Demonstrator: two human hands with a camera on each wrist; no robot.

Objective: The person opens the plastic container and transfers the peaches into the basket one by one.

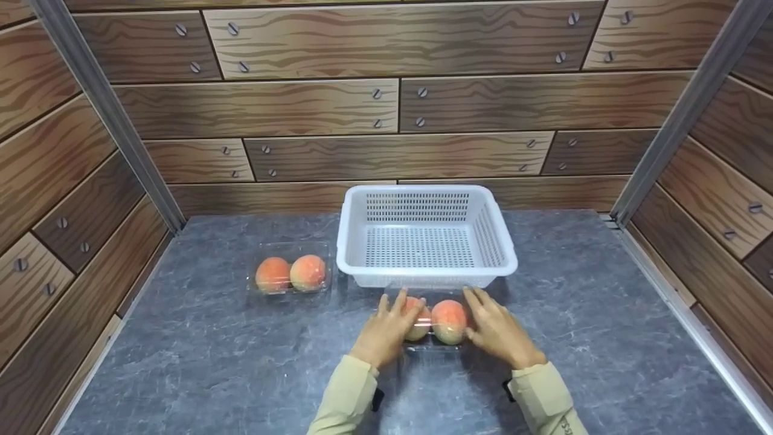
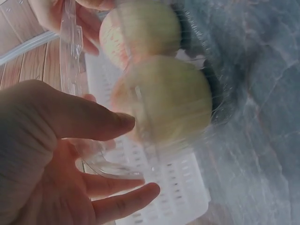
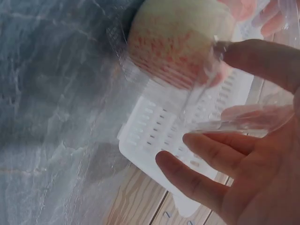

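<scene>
A clear plastic clamshell box (image 1: 436,348) with two red-and-yellow peaches (image 1: 450,322) sits in front of the white basket. My left hand (image 1: 386,331) grips its left side; in the left wrist view the thumb lies inside the raised clear lid (image 2: 71,51), with fingers beyond it. On the other side my right hand (image 1: 500,331) pinches the lid's edge (image 3: 220,125) between thumb and fingers. The left peach is partly covered by my left fingers. Through the plastic, a peach (image 3: 180,44) shows close by in the right wrist view.
Directly behind the box stands a white perforated basket (image 1: 427,272) with nothing in it. Another clear box (image 1: 290,248) holding two peaches (image 1: 308,273) lies to the left. Wood-patterned walls (image 1: 314,109) enclose the grey marbled tabletop (image 1: 241,362) at the back and sides.
</scene>
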